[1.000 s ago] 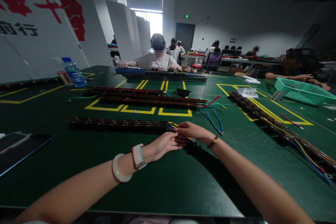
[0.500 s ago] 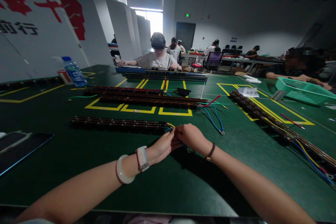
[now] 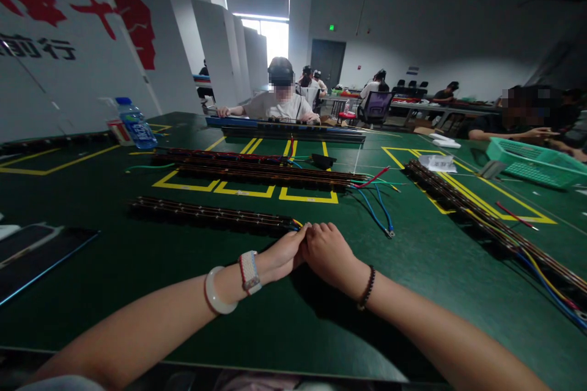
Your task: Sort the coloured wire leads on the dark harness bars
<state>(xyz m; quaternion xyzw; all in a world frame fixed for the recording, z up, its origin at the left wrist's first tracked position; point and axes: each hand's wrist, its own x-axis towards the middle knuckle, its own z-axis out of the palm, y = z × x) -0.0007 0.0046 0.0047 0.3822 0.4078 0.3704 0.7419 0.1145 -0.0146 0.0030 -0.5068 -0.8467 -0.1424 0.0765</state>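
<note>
Wires (image 3: 298,222) are grasped by the left hand (image 3: 282,256) and the curled right hand (image 3: 331,255) just below the frame's centre.

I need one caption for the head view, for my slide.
Left hand and right hand meet at the wires of a dark strip.

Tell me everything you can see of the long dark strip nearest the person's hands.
The dark strip is long, narrow and nearly black, with thin copper-toned lines along it and small pale marks; they look like metal, though I can't be sure. It lies lengthwise on the green tabletop, right end slightly nearer the wearer. There, coloured wires, yellow most clearly, run to where the left hand and right hand meet, which hide the rest. Whether fingers touch the strip itself is unclear.
</note>
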